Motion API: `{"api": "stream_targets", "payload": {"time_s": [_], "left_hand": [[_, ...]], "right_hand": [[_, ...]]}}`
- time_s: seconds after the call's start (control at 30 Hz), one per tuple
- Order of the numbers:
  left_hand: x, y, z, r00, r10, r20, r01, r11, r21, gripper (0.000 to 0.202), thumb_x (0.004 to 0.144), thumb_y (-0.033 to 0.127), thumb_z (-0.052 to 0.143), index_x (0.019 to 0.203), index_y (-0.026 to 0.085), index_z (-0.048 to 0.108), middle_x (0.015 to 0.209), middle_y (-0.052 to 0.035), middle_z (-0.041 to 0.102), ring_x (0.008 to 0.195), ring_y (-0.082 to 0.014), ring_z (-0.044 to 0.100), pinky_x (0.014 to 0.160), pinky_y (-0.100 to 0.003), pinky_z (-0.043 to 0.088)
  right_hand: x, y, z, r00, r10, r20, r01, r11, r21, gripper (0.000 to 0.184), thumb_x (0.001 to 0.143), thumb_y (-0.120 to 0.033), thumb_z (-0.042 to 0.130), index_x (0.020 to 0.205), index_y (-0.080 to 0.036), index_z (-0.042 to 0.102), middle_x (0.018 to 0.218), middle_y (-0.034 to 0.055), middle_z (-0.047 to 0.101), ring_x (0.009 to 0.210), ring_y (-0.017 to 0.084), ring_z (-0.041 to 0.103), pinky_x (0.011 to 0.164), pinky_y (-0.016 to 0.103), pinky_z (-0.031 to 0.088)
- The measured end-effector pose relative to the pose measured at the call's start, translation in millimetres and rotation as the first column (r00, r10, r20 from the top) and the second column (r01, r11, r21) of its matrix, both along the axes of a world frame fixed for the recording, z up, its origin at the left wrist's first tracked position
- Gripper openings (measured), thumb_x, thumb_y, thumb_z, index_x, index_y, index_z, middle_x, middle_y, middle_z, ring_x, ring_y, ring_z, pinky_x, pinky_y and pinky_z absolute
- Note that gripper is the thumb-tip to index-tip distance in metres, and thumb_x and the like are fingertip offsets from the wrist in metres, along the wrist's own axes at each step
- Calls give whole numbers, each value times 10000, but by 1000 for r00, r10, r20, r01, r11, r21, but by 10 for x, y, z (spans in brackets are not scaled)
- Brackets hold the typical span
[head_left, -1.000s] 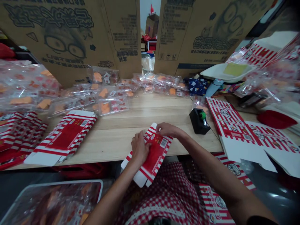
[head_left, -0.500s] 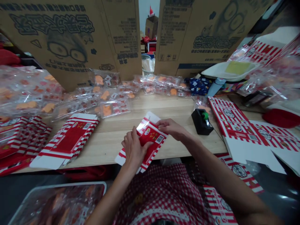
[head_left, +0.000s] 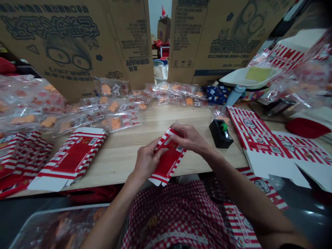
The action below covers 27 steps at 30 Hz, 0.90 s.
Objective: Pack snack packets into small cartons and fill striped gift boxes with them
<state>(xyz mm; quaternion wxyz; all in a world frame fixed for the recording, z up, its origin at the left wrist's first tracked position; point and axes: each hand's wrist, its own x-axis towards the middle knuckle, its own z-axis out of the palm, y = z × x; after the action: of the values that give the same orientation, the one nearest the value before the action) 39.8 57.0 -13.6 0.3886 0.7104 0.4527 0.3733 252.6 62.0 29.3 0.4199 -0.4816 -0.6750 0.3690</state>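
Note:
A red-and-white striped carton (head_left: 167,162) is held tilted over the front edge of the wooden table. My left hand (head_left: 147,157) grips its left side, thumb across the red panel. At the far end, my right hand (head_left: 188,136) has its fingers closed around the top, where the white flap no longer shows. White flaps stick out at the near end. Left of my hands lies a similar carton (head_left: 72,155) with its end flaps out. A black tape dispenser (head_left: 220,135) with a green core stands to the right.
Clear packets with orange pieces (head_left: 124,119) line the back, before large cardboard boxes (head_left: 129,41). Flat striped carton sheets (head_left: 261,138) lie at right, striped cartons (head_left: 20,159) at left. A plastic tub (head_left: 33,221) of packets sits below the table.
My right hand has moved over the carton's far end, and the white flap there is now folded or covered. My left hand has shifted along the left side. The view has turned slightly.

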Motion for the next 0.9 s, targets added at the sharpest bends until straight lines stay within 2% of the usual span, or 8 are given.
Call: {"api": "stream_targets", "payload": {"time_s": [0.07,0.13,0.23,0.3,0.37,0.67,0.8,0.9], "left_hand": [[-17,52,57,974,77,211,-45,987,-155,365,858,446,732,1119,195,774,964,-34,804,844,-255,742,772,-330,588],[-19,81,83,912,169,373,-70,962,-265,410,804,471,786,1084,173,780,901,-31,799,771,-241,733,717,-325,591],[39,67,61,845,221,486,-30,929,-369,411,758,461,835,1043,170,777,858,-29,791,723,-221,727,709,-333,598],[115,34,18,814,242,529,0,909,-417,408,751,472,841,1019,170,776,834,-32,786,717,-220,730,700,-339,601],[193,-2,-25,787,265,557,15,895,-446,437,738,492,846,1022,167,775,829,-39,784,721,-224,734,677,-336,600],[298,-34,-106,728,345,592,19,854,-521,502,699,485,872,1058,159,740,860,-43,782,741,-224,730,673,-330,581],[279,-93,-250,831,322,454,-165,922,-351,469,871,565,684,1145,184,664,953,-41,762,783,-184,695,700,-285,547],[264,-199,-389,924,338,178,-319,939,-129,299,940,509,593,969,212,600,782,6,684,665,-153,609,634,-247,469]], "right_hand": [[18,-36,-32,927,-371,-51,374,909,184,217,858,-294,560,997,-178,680,1046,90,708,987,231,645,884,359,497],[32,-67,-160,799,-568,-196,585,810,37,341,859,-321,547,1156,-179,634,1184,126,688,1093,256,640,944,387,483],[-47,-102,-449,744,-527,-411,341,828,-445,482,914,-498,438,1227,-164,590,1155,158,711,979,275,692,837,399,529],[-160,-109,-617,698,-459,-550,123,833,-539,566,930,-621,371,1180,-175,614,1088,141,737,897,276,708,772,392,544],[-269,-97,-728,647,-430,-630,68,856,-513,591,903,-701,411,1094,-194,649,991,105,754,831,268,710,722,373,547],[-245,101,-845,745,-535,-398,409,838,-361,597,896,-740,421,812,-199,659,783,54,727,730,214,650,676,313,508],[-155,240,-769,733,-610,-301,575,792,-204,541,924,-652,412,709,-200,618,726,41,686,716,189,599,704,291,479],[-120,363,-717,692,-693,-202,679,720,-147,525,947,-614,366,669,-212,559,700,33,640,673,174,544,670,284,441]]}}
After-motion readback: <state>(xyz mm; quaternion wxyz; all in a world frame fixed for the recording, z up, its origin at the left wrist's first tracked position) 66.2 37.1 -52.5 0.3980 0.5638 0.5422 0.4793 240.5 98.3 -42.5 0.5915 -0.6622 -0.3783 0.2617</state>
